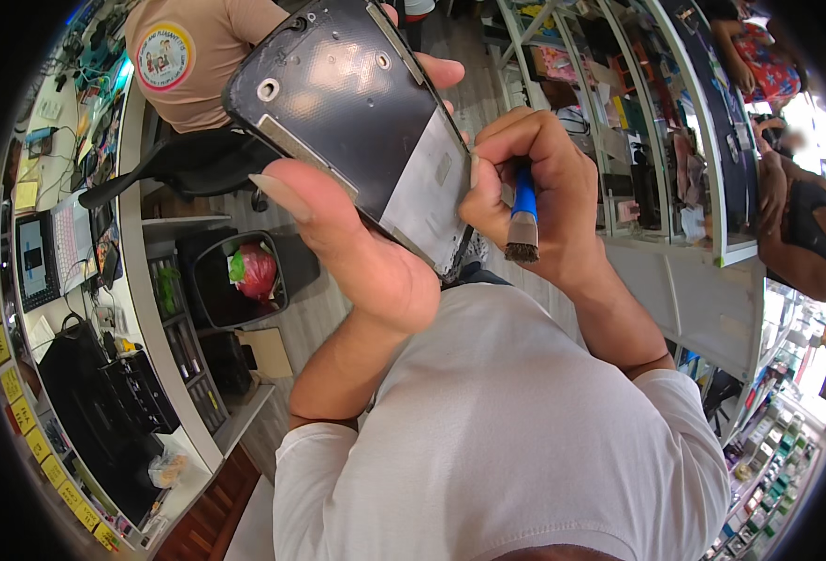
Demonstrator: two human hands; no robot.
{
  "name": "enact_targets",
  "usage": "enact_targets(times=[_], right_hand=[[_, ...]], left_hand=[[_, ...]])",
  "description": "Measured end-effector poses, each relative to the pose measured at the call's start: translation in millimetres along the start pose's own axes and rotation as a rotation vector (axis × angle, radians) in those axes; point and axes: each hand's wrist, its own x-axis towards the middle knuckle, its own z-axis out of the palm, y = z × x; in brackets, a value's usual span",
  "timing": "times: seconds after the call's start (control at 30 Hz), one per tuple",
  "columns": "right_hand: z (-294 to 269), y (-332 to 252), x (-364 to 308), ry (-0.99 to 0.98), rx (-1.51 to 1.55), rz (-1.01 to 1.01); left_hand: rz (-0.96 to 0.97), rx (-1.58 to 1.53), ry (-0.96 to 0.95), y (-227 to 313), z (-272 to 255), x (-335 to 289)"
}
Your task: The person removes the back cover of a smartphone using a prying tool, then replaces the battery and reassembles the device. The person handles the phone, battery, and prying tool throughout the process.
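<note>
A phone frame [357, 140], black with a silvery-grey lower section and worn strips along its edges, is tilted up in front of my chest. My left hand [366, 257] grips it, thumb along the near left edge and fingertips showing past the far right edge. A small brush [523, 210] with a blue handle and short dark bristles is tucked in my right hand [553, 178], bristles pointing down. Thumb and forefinger of that hand pinch at the right edge of the frame. Whether they hold something small there, I cannot tell.
On the left, a long workbench [179, 397] carries a laptop [53, 262] and a black bag [86, 411]. A black bin [209, 280] with bags inside stands below. A person in a tan shirt [193, 56] is close ahead, beside a black chair [179, 161]. Glass display cases [637, 131] line the right.
</note>
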Motion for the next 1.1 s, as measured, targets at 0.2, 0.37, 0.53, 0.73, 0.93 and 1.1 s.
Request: enact_targets(times=[0.2,0.37,0.53,0.73,0.93,1.1], right_hand=[[4,4,0,0.039,0.025,-0.071],[2,1,-3,0.016,0.038,-0.126],[-6,0,-8,-0.044,0.246,-0.095],[-14,7,0,-0.018,0.166,0.223],[-11,-13,12,-0.032,0.016,0.100],[0,-8,9,0.047,-0.064,0.059]], left_hand=[[0.047,-0.105,-0.030,-11,-9,6],[0.020,-0.358,-0.023,0,1,6],[0.017,-0.016,-0.024,5,-14,14],[0.015,-0.377,-0.095,0,-10,11],[0.023,-0.096,0.034,-8,-8,12],[0.052,0.095,0.005,-10,-2,1]])
